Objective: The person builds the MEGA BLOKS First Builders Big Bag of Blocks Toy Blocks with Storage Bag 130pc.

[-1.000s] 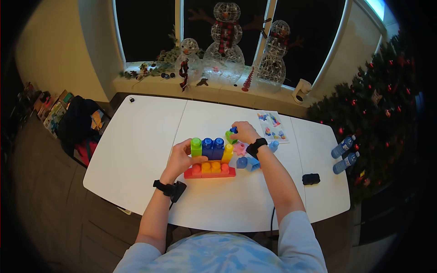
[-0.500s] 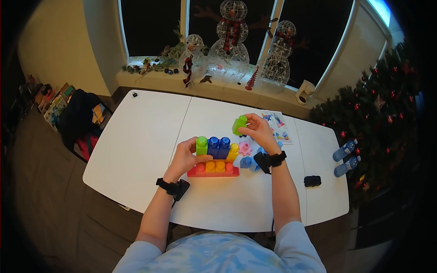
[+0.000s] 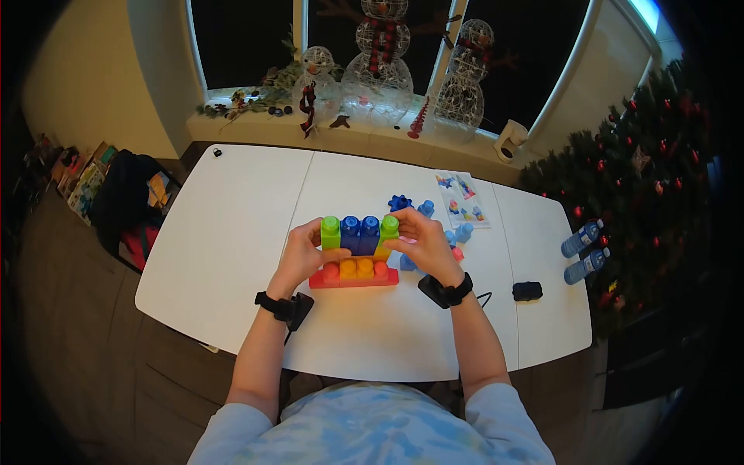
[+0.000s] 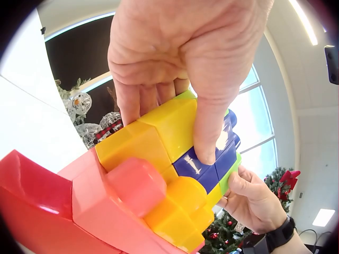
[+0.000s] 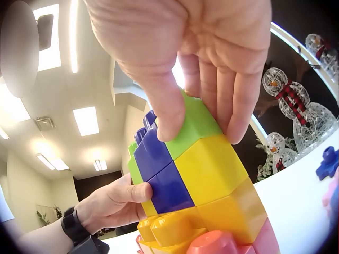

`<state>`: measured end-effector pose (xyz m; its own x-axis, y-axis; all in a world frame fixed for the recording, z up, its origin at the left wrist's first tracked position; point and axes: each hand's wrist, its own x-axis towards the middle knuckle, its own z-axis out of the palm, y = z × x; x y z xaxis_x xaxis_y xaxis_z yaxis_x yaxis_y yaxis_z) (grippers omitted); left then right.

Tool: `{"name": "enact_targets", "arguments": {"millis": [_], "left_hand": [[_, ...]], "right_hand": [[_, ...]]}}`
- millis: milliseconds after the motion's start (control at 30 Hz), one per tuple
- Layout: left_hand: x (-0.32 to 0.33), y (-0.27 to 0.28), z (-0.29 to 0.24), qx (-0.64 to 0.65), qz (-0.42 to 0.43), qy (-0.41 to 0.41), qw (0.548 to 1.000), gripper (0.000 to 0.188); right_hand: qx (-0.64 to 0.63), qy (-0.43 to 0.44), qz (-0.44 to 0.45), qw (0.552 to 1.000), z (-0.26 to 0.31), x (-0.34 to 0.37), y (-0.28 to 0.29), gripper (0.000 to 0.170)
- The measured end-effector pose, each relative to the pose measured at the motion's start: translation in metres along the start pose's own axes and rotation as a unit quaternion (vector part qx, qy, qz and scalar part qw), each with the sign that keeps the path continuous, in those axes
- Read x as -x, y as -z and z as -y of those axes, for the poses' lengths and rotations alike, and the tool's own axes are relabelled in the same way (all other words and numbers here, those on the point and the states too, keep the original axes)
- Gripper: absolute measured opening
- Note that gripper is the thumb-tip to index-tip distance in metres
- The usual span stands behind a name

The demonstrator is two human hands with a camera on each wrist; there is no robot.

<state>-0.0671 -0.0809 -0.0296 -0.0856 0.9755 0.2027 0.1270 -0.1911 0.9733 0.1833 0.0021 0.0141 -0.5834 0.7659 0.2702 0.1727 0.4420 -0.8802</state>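
A block structure stands on the table, with a red base [image 3: 354, 283], orange and yellow blocks [image 5: 212, 169] above it, and two dark blue blocks [image 3: 360, 235] between green ones. My left hand [image 3: 297, 254] grips its left side, thumb across the front on a dark blue block in the left wrist view. On the right end, my right hand [image 3: 425, 246] pinches a green block [image 5: 196, 120] that sits on a yellow one, thumb in front and fingers behind. Both hands [image 4: 185, 58] [image 5: 185, 58] show close up in their wrist views.
Right of the structure lie light blue pieces [image 3: 463, 232], a dark blue gear-like piece [image 3: 400, 203] and pink pieces. Behind them is a printed sheet [image 3: 463, 200]. A black case [image 3: 527, 291] and two water bottles [image 3: 582, 239] stand farther right.
My right hand has brought the green block from beside the printed sheet, leftward and down, onto the structure's right end above the yellow block. My left hand keeps its grip.
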Motion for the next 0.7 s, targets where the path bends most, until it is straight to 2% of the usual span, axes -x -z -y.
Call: {"name": "enact_targets", "arguments": {"millis": [200, 300, 367, 400, 433, 467, 500, 533, 567, 600, 633, 700], "left_hand": [[-0.001, 0.0, 0.001, 0.0, -0.008, 0.006, 1.0, 0.036], [0.001, 0.0, 0.002, 0.003, -0.006, 0.006, 1.0, 0.035], [-0.002, 0.004, 0.004, -0.023, 0.022, 0.033, 0.999, 0.062], [-0.003, 0.004, 0.004, -0.023, 0.025, 0.03, 0.999, 0.062], [0.0, 0.005, 0.005, -0.03, 0.019, -0.004, 0.999, 0.075], [0.004, 0.006, 0.007, -0.037, 0.013, -0.037, 0.999, 0.089], [0.007, 0.011, 0.011, -0.037, 0.013, -0.037, 0.999, 0.089], [0.009, 0.018, 0.018, -0.076, 0.019, -0.007, 0.997, 0.1], [0.012, 0.024, 0.024, -0.115, 0.026, 0.024, 0.993, 0.112], [0.015, 0.03, 0.03, -0.115, 0.028, 0.024, 0.993, 0.112], [0.018, 0.034, 0.036, -0.148, 0.056, 0.037, 0.987, 0.116], [0.024, 0.036, 0.047, -0.179, 0.082, 0.051, 0.979, 0.12]], "right_hand": [[0.006, 0.017, -0.013, 1.0, -0.004, -0.001, -0.006, 0.041], [0.035, 0.005, 0.01, 0.999, 0.002, 0.002, 0.0, 0.049], [0.133, 0.022, 0.052, 0.989, 0.011, 0.003, 0.011, 0.062], [0.068, 0.006, 0.008, 0.998, 0.006, 0.003, 0.023, 0.068], [0.002, -0.011, -0.033, 0.999, 0.001, 0.002, 0.04, 0.074], [-0.021, -0.009, -0.101, 0.995, -0.001, 0.002, 0.059, 0.069], [-0.044, -0.007, -0.169, 0.985, -0.004, 0.005, 0.076, 0.064], [-0.045, -0.008, -0.17, 0.984, -0.008, 0.012, 0.09, 0.064], [0.053, -0.043, -0.195, 0.978, -0.012, 0.019, 0.103, 0.055], [0.152, -0.077, -0.217, 0.961, -0.016, 0.024, 0.113, 0.046], [0.152, -0.077, -0.218, 0.961, -0.024, 0.031, 0.119, 0.046], [0.256, -0.082, -0.119, 0.956, -0.048, 0.048, 0.121, 0.032]]}}
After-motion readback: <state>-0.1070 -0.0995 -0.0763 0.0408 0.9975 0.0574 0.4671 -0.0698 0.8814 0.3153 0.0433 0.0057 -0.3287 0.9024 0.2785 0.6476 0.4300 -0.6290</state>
